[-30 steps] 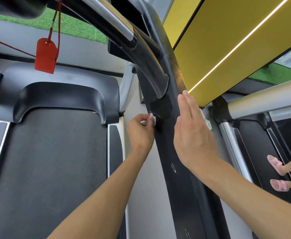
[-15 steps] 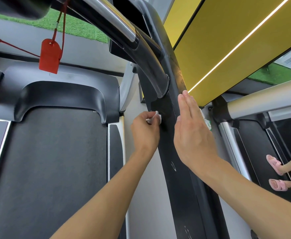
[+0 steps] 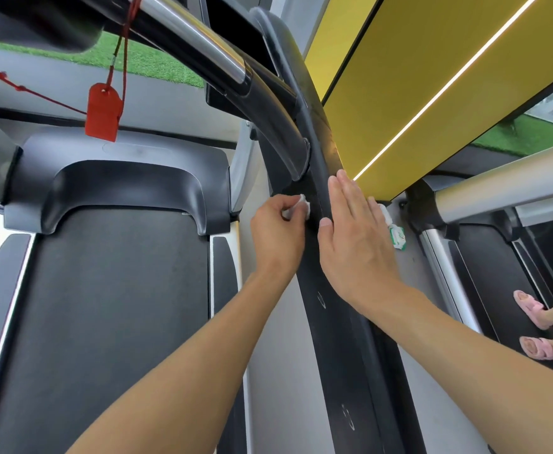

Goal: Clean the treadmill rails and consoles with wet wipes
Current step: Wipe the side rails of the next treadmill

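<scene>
A black upright post (image 3: 337,339) of the treadmill runs up the middle of the view to where the handrail (image 3: 268,106) joins it. My left hand (image 3: 276,237) pinches a small white wet wipe (image 3: 303,206) and holds it against the post's left face just below that joint. My right hand (image 3: 357,244) lies flat with straight fingers on the post's right side, level with the left hand.
The black belt (image 3: 104,322) and motor cover (image 3: 121,178) lie at the left, under a hanging red safety key (image 3: 102,113). A wipes pack (image 3: 397,237) lies behind my right hand. A second treadmill (image 3: 484,257) stands at the right, with another person's pink-slippered feet (image 3: 537,329).
My left hand has slid the wipe a little up the post toward the handrail joint. My right hand has stayed flat in the same place.
</scene>
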Motion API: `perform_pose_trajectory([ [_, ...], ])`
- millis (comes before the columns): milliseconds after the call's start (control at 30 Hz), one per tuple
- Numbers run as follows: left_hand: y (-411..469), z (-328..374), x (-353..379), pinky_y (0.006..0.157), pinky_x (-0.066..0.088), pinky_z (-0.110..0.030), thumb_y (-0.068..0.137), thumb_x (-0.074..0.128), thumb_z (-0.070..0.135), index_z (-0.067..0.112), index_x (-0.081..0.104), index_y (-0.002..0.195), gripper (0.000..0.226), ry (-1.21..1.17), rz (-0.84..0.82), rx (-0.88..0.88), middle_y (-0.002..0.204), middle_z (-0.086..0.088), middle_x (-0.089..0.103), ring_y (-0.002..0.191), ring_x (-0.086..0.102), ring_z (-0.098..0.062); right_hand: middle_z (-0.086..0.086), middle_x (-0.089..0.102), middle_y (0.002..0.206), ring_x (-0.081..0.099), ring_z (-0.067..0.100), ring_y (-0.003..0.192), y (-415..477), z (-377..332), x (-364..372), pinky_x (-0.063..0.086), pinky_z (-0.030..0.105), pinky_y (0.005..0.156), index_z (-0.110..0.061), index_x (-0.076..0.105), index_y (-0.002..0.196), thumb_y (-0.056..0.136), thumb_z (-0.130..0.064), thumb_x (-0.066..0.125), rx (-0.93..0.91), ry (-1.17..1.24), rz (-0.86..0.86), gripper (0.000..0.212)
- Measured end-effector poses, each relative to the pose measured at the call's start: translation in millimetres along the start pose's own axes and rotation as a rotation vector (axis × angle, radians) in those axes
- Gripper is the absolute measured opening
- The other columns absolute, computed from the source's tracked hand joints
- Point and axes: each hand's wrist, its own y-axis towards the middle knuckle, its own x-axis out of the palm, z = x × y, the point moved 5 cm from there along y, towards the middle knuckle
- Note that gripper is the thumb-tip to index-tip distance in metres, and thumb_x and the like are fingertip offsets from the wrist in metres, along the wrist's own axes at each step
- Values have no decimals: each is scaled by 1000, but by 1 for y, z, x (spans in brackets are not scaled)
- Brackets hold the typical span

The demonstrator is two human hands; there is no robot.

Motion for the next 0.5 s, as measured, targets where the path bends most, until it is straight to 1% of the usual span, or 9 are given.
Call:
perform_pose_trajectory([
  [67, -5, 4, 1, 68, 46, -13, 94, 66, 22, 15, 75, 97, 12, 6, -14, 26, 83, 7, 72, 73, 64, -3, -1, 3, 165, 0, 11, 151, -23, 4, -3, -1, 29, 122, -14, 7, 157, 102, -23, 37, 15, 30, -30, 63],
  [100, -8, 6, 2, 69, 49, -15, 94, 67, 23, 15, 75, 98, 12, -4, -19, 46, 82, 6, 72, 74, 65, -5, 0, 2, 164, 0, 11, 151, -35, 5, -2, 2, 30, 122, -13, 7, 156, 101, -23, 39, 0, 25, -49, 65],
  [133, -8, 5, 3, 70, 51, -19, 94, 67, 23, 16, 75, 98, 12, -16, -15, 53, 82, 6, 72, 75, 67, -7, 2, 3, 164, 1, 13, 151, -46, 6, 2, 9, 34, 123, -10, 8, 156, 100, -22, 41, -25, -2, -50, 66],
  [200, -6, 2, 3, 71, 54, -24, 95, 66, 24, 16, 75, 97, 12, -12, 1, 36, 80, 6, 72, 74, 67, -9, 8, 9, 164, 7, 19, 151, -59, 10, 10, 22, 41, 121, -5, 14, 155, 94, -20, 47, -63, -51, -5, 71],
  [233, -4, 1, 2, 72, 55, -25, 95, 66, 24, 16, 75, 98, 12, 3, 1, 37, 81, 6, 72, 73, 66, -8, 10, 12, 163, 10, 21, 151, -59, 12, 13, 25, 42, 120, -4, 17, 154, 93, -20, 48, -59, -45, 24, 71],
  [300, -5, -1, 2, 72, 53, -22, 96, 65, 23, 17, 74, 100, 11, 33, -10, 64, 84, 6, 72, 75, 65, -7, 9, 15, 163, 12, 20, 151, -55, 12, 15, 26, 40, 119, -5, 19, 154, 93, -21, 44, -36, -13, 50, 68],
  [367, -9, -7, 2, 72, 52, -18, 96, 65, 23, 19, 73, 100, 10, 26, -20, 56, 87, 9, 71, 77, 65, -5, 7, 14, 163, 11, 19, 151, -54, 12, 15, 24, 38, 119, -6, 17, 154, 95, -17, 44, -31, -26, 60, 66],
  [467, -8, -23, 2, 81, 56, -26, 98, 62, 23, 13, 74, 101, 16, 38, -5, -41, 94, 9, 72, 86, 66, -7, 8, 14, 163, 12, 21, 151, -55, 12, 16, 22, 38, 119, -6, 16, 154, 95, -12, 50, -35, -86, 50, 69],
  [500, -8, -26, 2, 80, 55, -25, 98, 61, 23, 13, 74, 104, 17, 30, -7, -59, 96, 8, 72, 85, 66, -7, 9, 15, 163, 12, 22, 151, -55, 12, 16, 22, 37, 119, -6, 17, 154, 94, -11, 50, -35, -94, 49, 69],
])
